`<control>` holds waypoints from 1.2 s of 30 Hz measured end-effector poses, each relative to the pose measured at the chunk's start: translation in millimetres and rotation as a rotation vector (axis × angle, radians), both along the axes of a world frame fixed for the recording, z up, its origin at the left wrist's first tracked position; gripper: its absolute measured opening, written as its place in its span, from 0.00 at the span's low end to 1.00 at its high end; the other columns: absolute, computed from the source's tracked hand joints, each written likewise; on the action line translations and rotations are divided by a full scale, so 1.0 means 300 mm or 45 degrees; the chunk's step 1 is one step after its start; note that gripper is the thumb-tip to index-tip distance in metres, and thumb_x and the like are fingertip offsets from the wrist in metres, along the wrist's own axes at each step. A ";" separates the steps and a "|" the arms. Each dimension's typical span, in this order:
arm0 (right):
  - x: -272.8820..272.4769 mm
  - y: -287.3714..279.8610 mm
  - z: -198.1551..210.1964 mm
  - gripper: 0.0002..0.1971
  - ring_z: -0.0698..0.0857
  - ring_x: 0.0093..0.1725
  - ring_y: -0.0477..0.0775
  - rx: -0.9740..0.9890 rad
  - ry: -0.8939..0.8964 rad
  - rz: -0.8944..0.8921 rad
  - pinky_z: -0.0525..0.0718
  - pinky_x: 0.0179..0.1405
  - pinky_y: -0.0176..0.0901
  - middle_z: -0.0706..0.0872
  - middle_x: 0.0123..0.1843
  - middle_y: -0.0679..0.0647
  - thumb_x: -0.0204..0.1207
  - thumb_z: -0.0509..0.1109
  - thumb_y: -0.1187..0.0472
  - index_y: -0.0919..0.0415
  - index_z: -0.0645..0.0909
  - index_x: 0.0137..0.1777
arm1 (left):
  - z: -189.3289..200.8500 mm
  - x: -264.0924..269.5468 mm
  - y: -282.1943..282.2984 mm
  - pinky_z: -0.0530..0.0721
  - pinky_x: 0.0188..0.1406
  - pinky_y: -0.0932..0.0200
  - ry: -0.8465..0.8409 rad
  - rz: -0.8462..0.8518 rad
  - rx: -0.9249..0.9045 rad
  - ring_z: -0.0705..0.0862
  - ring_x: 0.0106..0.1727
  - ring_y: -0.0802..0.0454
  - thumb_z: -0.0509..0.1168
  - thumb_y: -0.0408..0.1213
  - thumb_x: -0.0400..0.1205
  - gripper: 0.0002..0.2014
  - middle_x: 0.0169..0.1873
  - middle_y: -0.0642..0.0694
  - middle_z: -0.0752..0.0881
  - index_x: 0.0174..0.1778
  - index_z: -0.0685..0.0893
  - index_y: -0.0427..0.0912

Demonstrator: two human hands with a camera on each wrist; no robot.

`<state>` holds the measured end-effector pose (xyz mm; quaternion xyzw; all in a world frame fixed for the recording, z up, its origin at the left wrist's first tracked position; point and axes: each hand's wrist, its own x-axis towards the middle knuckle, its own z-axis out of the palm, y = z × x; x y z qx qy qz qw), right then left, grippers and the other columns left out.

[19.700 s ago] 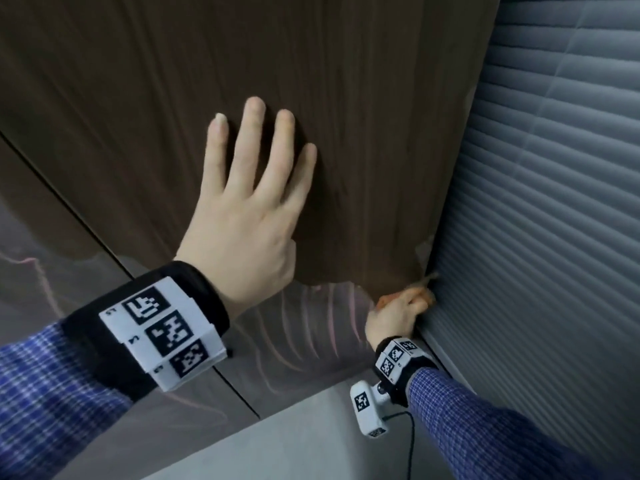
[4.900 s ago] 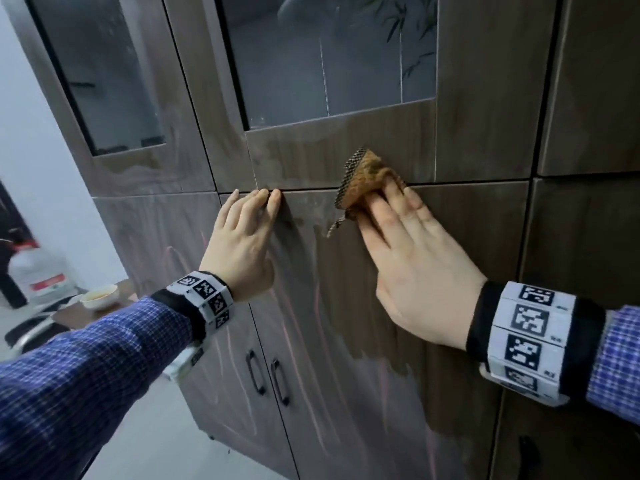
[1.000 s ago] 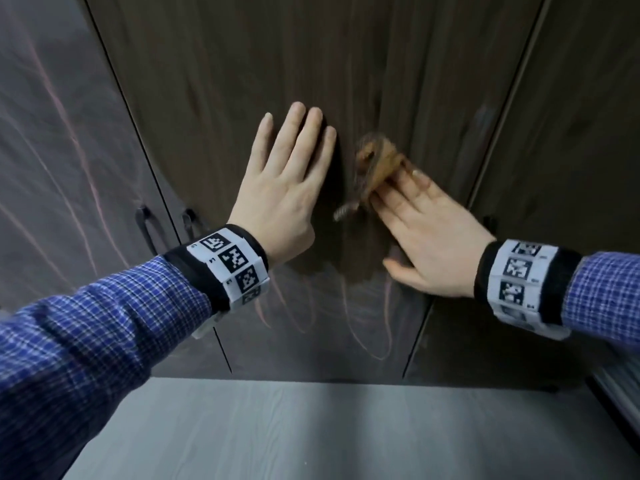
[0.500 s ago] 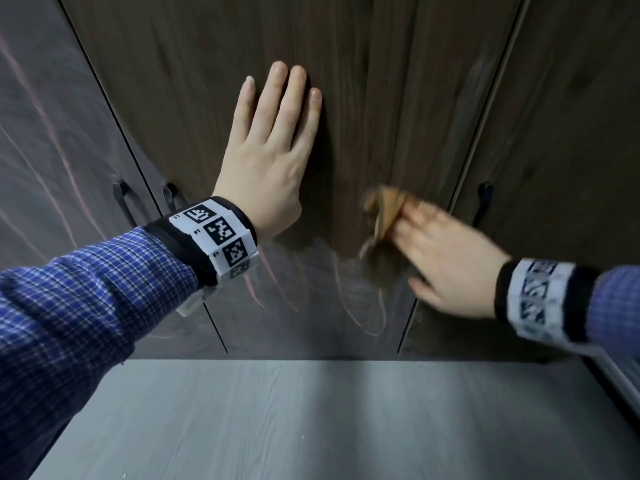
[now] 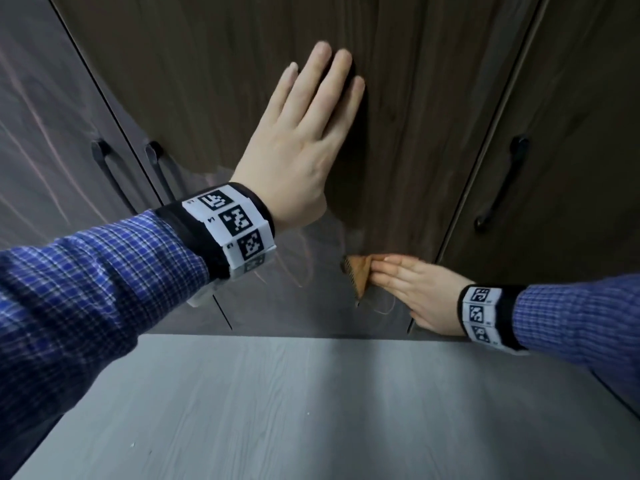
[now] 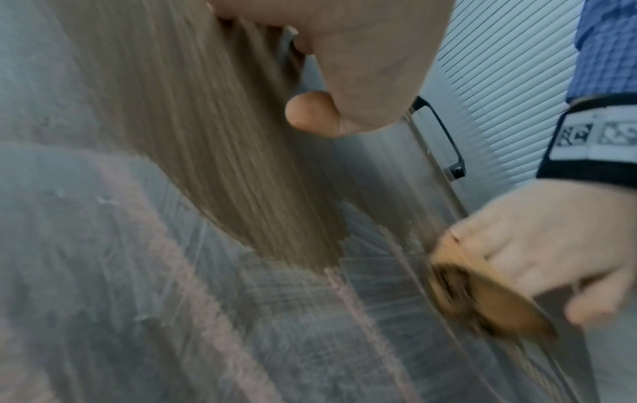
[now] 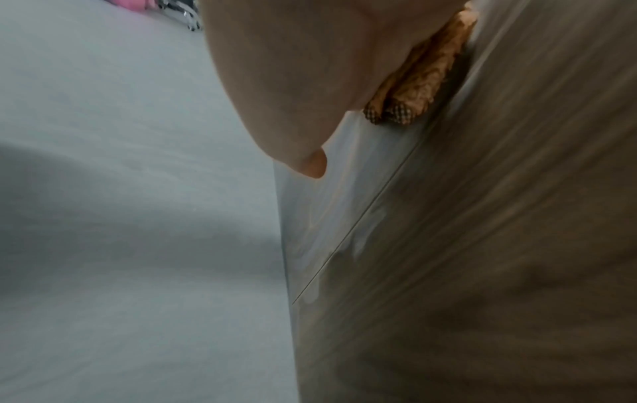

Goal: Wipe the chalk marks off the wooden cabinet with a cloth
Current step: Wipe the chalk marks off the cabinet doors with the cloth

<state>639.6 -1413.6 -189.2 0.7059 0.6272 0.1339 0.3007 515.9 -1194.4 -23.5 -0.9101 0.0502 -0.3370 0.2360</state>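
On the dark, wood-grained cabinet [image 5: 398, 98], the left hand [image 5: 294, 147] lies flat with fingers straight, above a pale haze streaked with pinkish chalk marks [image 5: 298, 268]. Lower right of it, the right hand [image 5: 415, 292] presses a folded tan, waffle-textured cloth [image 5: 356, 271] to the door with straight fingers, near the door's bottom edge.

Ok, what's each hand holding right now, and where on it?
The right hand presses the folded brown cloth flat against the cabinet door with straight fingers over its right part. The left hand holds nothing, lying flat on the door.
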 end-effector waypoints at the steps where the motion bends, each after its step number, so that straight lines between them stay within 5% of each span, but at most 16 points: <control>1: 0.000 0.006 -0.048 0.47 0.64 0.82 0.64 -0.071 -0.020 -0.002 0.45 0.83 0.60 0.69 0.80 0.66 0.61 0.74 0.50 0.73 0.64 0.79 | 0.004 0.001 0.003 0.50 0.87 0.30 0.004 -0.011 -0.009 0.51 0.88 0.27 0.58 0.32 0.69 0.45 0.86 0.28 0.55 0.87 0.56 0.30; 3: -0.005 0.011 -0.126 0.47 0.65 0.82 0.63 -0.223 -0.092 -0.027 0.38 0.82 0.59 0.67 0.81 0.65 0.60 0.73 0.53 0.72 0.62 0.79 | 0.005 -0.001 0.006 0.48 0.87 0.30 0.005 -0.015 -0.026 0.51 0.88 0.27 0.57 0.32 0.69 0.45 0.87 0.28 0.55 0.88 0.56 0.31; 5: -0.013 0.007 -0.172 0.43 0.71 0.79 0.63 -0.250 -0.067 -0.007 0.39 0.83 0.58 0.71 0.79 0.63 0.55 0.73 0.57 0.72 0.74 0.74 | 0.001 0.000 0.001 0.47 0.86 0.31 0.000 -0.002 -0.024 0.51 0.88 0.26 0.57 0.31 0.69 0.45 0.87 0.29 0.55 0.88 0.55 0.31; 8: -0.033 -0.001 -0.158 0.45 0.56 0.85 0.64 -0.242 -0.073 0.024 0.30 0.80 0.58 0.62 0.84 0.66 0.64 0.72 0.53 0.75 0.64 0.80 | -0.003 0.005 -0.008 0.48 0.86 0.30 -0.013 0.008 -0.009 0.52 0.87 0.26 0.55 0.32 0.71 0.44 0.86 0.28 0.55 0.88 0.55 0.31; 12: -0.052 0.027 0.052 0.45 0.73 0.77 0.65 0.213 0.138 0.015 0.56 0.83 0.59 0.78 0.73 0.67 0.53 0.79 0.52 0.72 0.77 0.72 | -0.012 0.002 -0.039 0.50 0.87 0.30 -0.038 0.035 -0.056 0.53 0.87 0.25 0.56 0.34 0.69 0.45 0.86 0.26 0.56 0.87 0.56 0.29; 17: -0.024 -0.008 0.227 0.40 0.57 0.84 0.68 0.404 -0.004 -0.016 0.51 0.85 0.62 0.67 0.81 0.69 0.68 0.65 0.52 0.73 0.67 0.80 | -0.082 -0.003 -0.097 0.48 0.87 0.31 0.054 -0.118 -0.070 0.54 0.87 0.27 0.53 0.45 0.74 0.42 0.85 0.27 0.59 0.86 0.62 0.29; 21: -0.005 -0.039 0.097 0.43 0.55 0.84 0.69 0.206 -0.007 -0.071 0.51 0.84 0.63 0.65 0.82 0.68 0.68 0.68 0.50 0.73 0.64 0.81 | -0.177 0.016 -0.113 0.48 0.88 0.33 0.133 -0.117 0.001 0.54 0.88 0.28 0.57 0.42 0.74 0.41 0.86 0.29 0.59 0.86 0.63 0.33; 25: 0.036 -0.083 -0.092 0.44 0.49 0.85 0.68 -0.002 -0.102 -0.128 0.39 0.84 0.65 0.57 0.85 0.68 0.72 0.64 0.47 0.73 0.55 0.82 | -0.203 0.032 -0.094 0.49 0.87 0.32 0.122 -0.076 0.043 0.53 0.88 0.28 0.50 0.36 0.77 0.37 0.87 0.30 0.57 0.87 0.60 0.34; 29: 0.070 -0.092 -0.274 0.41 0.44 0.86 0.64 -0.223 -0.160 0.041 0.34 0.84 0.58 0.45 0.87 0.65 0.78 0.60 0.59 0.74 0.36 0.79 | -0.212 0.039 -0.090 0.51 0.87 0.32 0.099 -0.089 0.037 0.55 0.87 0.27 0.49 0.31 0.78 0.36 0.86 0.29 0.58 0.87 0.61 0.34; 32: 0.081 -0.095 -0.450 0.44 0.55 0.86 0.51 -0.523 -0.043 -0.036 0.37 0.85 0.50 0.42 0.85 0.54 0.77 0.67 0.59 0.67 0.40 0.82 | -0.218 0.042 -0.097 0.53 0.87 0.32 0.092 -0.088 0.022 0.55 0.87 0.27 0.47 0.31 0.79 0.35 0.86 0.29 0.58 0.87 0.61 0.33; 34: 0.090 -0.084 -0.558 0.35 0.43 0.86 0.49 -0.531 -0.233 0.115 0.27 0.79 0.49 0.26 0.82 0.51 0.84 0.48 0.64 0.65 0.28 0.81 | -0.219 0.036 -0.096 0.53 0.87 0.32 0.096 -0.076 0.022 0.54 0.87 0.27 0.48 0.31 0.79 0.35 0.86 0.29 0.58 0.87 0.61 0.33; 36: 0.067 -0.079 -0.599 0.31 0.36 0.85 0.53 -0.610 -0.233 0.098 0.26 0.72 0.51 0.24 0.81 0.55 0.78 0.35 0.72 0.68 0.26 0.80 | -0.216 0.032 -0.095 0.52 0.86 0.31 0.104 -0.065 0.036 0.54 0.88 0.28 0.49 0.30 0.79 0.35 0.87 0.29 0.57 0.88 0.59 0.34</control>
